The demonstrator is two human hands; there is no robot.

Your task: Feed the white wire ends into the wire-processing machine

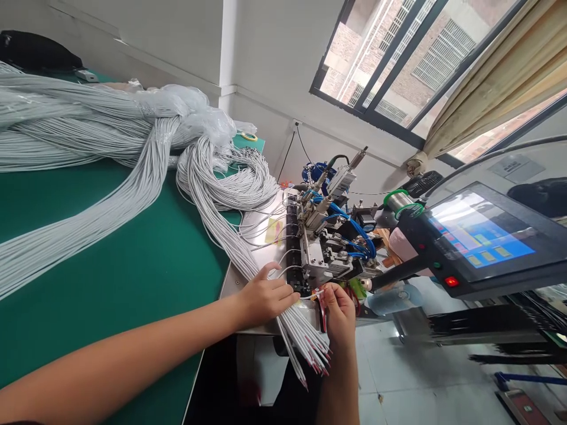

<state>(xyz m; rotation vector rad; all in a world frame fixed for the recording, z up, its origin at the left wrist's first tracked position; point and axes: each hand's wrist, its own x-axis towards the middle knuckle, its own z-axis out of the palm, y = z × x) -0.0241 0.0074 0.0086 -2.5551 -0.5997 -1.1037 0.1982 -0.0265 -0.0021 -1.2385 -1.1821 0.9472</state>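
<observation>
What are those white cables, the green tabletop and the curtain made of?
The cables look plastic-sheathed: smooth, faint sheen, even bends. The tabletop seems rubber- or vinyl-covered: flat, matte, evenly coloured. The curtain is probably matte cloth, hanging in soft gathered folds.

The left hand (268, 297) is beside the machine (314, 252), one finger lifted. The right hand (340, 311) pinches near its closest end.

Beige curtain (478, 88); dark-framed window (401, 65)
</observation>
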